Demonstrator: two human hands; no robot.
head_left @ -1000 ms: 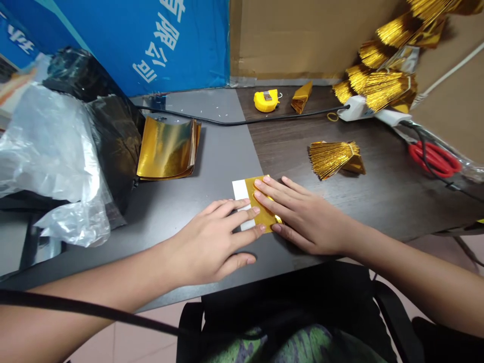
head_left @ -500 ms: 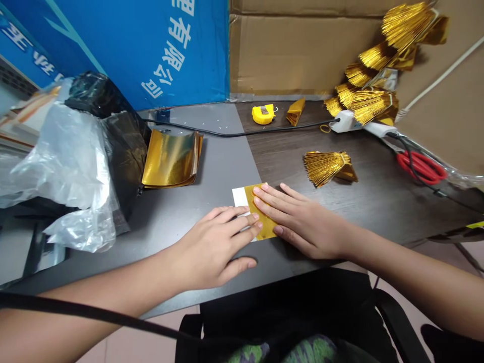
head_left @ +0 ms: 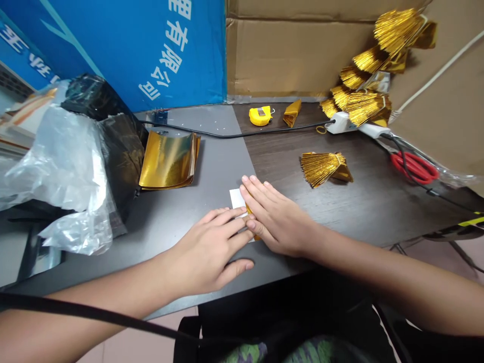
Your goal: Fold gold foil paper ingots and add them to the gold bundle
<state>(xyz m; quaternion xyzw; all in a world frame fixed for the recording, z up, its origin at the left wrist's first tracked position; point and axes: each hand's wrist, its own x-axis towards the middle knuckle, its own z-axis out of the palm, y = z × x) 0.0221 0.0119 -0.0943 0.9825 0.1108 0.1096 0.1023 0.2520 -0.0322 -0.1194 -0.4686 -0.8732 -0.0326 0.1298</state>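
Note:
A sheet of gold foil paper (head_left: pixel 237 198) lies on the table, its white side showing at the left and a gold folded part at the right. My right hand (head_left: pixel 278 217) rests flat over the gold part and hides most of it, fingers stretched out. My left hand (head_left: pixel 219 247) lies with fingers spread, its fingertips on the sheet's near left part and touching the right thumb area. Behind my left hand sits a stack of gold foil sheets (head_left: pixel 166 160). A pleated gold foil fan (head_left: pixel 323 169), bound with a band, lies beyond my right hand.
A yellow tape measure (head_left: pixel 260 116) and a small folded gold piece (head_left: pixel 292 113) lie at the back. Nearby are a black cable (head_left: pixel 227 135), a white power strip (head_left: pixel 342 122), red-handled scissors (head_left: pixel 414 168) and piled gold fans (head_left: pixel 399 33). A plastic-wrapped black box (head_left: pixel 123 161) stands left.
My right hand has slid left across the gold part, now covering most of it and reaching my left fingertips. My left hand has stayed nearly still. The view has shifted slightly.

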